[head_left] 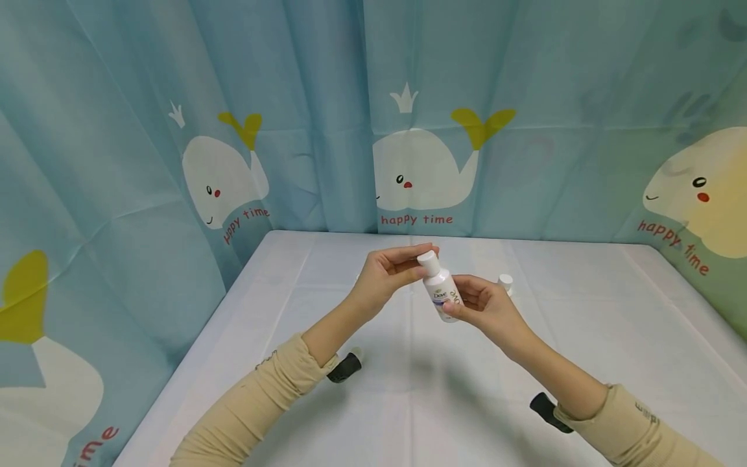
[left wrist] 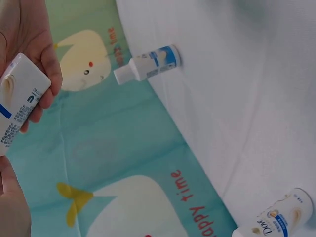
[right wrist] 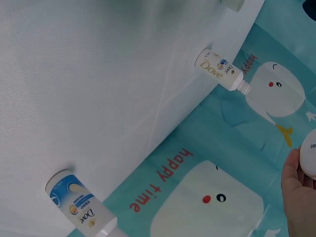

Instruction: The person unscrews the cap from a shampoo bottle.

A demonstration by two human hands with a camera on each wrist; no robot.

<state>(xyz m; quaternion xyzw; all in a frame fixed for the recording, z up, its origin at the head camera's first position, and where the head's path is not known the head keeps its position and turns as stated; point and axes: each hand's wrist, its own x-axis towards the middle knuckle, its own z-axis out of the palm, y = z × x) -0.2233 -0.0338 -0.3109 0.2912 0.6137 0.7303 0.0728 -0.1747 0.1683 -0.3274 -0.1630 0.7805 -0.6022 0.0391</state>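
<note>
A small white Dove bottle [head_left: 441,295] is held up over the table, tilted so that its cap points up and to the left. My right hand [head_left: 490,311] grips the body, thumb across the label. My left hand [head_left: 385,275] pinches the white cap [head_left: 428,262] between thumb and fingers. In the left wrist view, the back label of this bottle [left wrist: 24,96] shows between both hands. The right wrist view catches only its round base [right wrist: 308,155] beside my right hand [right wrist: 300,197].
A second Dove bottle, its white cap [head_left: 505,281] showing behind my right hand, stands on the white-covered table [head_left: 583,311]. Farther left stands another Dove bottle [right wrist: 219,69] with its threaded neck bare, mostly hidden behind my left hand in the head view. Whale-print curtains [head_left: 327,117] surround the table.
</note>
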